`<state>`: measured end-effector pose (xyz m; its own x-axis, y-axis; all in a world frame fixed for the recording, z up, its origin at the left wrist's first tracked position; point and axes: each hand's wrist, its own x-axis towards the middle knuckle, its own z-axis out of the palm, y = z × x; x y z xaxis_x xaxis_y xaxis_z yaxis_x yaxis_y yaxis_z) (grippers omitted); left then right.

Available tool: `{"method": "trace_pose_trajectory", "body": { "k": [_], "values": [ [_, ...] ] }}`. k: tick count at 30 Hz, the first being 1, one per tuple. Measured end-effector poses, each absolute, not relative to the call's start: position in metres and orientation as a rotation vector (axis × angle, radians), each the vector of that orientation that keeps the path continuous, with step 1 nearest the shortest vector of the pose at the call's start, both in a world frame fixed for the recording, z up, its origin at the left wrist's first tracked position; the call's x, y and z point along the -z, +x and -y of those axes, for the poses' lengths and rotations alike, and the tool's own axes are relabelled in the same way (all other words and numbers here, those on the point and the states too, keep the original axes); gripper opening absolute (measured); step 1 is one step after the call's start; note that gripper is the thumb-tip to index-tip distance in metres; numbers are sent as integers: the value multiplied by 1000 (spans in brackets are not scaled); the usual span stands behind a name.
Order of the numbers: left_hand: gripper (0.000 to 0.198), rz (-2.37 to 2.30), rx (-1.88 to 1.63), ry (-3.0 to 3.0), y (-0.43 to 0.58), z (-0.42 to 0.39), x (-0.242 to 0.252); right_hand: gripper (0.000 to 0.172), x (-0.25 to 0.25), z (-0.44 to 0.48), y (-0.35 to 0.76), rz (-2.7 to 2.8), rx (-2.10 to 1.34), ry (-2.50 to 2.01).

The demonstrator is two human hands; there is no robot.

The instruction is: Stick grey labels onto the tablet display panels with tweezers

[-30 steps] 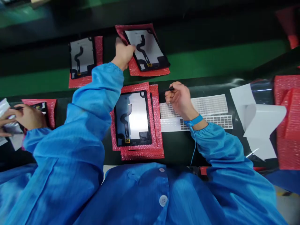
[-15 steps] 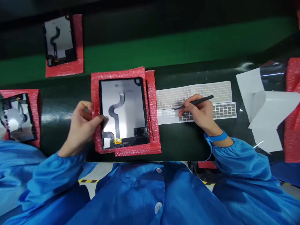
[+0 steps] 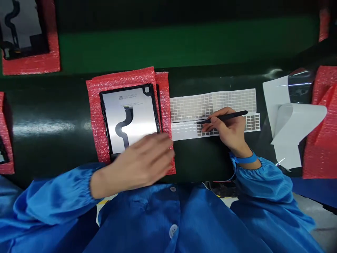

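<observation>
A tablet screen panel (image 3: 142, 119) with a curved dark ribbon cable (image 3: 121, 127) lies face down on red bubble wrap (image 3: 96, 116). My left hand (image 3: 142, 161), blurred by motion, passes over the panel's lower part with fingers stretched out and nothing seen in them. It hides the panel's lower edge; whether it touches cannot be told. My right hand (image 3: 229, 128) is closed on black tweezers (image 3: 234, 115), pen-like. Their tips lie over the lower label sheet (image 3: 184, 131), at the border between its bare strip and the small grey rectangles.
A second label sheet (image 3: 189, 107) lies just above. Curled white backing paper (image 3: 297, 119) and red bubble wrap (image 3: 316, 154) are at the right. Another panel (image 3: 25, 28) on red wrap is at the upper left; a further wrapped one (image 3: 6, 140) shows at the left edge.
My left hand has let go of the panel's left edge and swung right across its lower part. My right hand keeps the tweezers at the label sheet. The view has shifted.
</observation>
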<state>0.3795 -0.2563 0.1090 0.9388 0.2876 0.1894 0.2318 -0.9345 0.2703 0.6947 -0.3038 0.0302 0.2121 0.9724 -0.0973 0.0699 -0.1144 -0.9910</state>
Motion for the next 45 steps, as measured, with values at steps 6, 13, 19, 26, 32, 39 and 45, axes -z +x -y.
{"method": "trace_pose_trajectory", "body": {
  "k": [6, 13, 19, 26, 32, 39, 45],
  "values": [
    [40, 60, 137, 2863, 434, 258, -69, 21, -27, 303, 697, 1055, -1083, -1442],
    [43, 10, 177, 2834, 432, 259, -73, 19, -30, 301, 697, 1035, -1112, -1440],
    [34, -1, 51, 2822, 412, 257, -94, 19, -32, 302, 701, 1028, -1137, -1457],
    [37, 29, 9, 2810, 418, 254, -86, 20, -28, 300, 673, 1040, -1139, -1397],
    [38, -2, 70, 2857, 428, 260, -68, 20, -28, 292, 639, 1020, -1178, -1396],
    [27, -33, 43, 2843, 427, 259, -71, 23, -28, 287, 628, 1002, -1211, -1378],
    [32, -57, -90, 2888, 416, 264, -86, 24, -32, 286, 629, 987, -1198, -1397]
  ]
}}
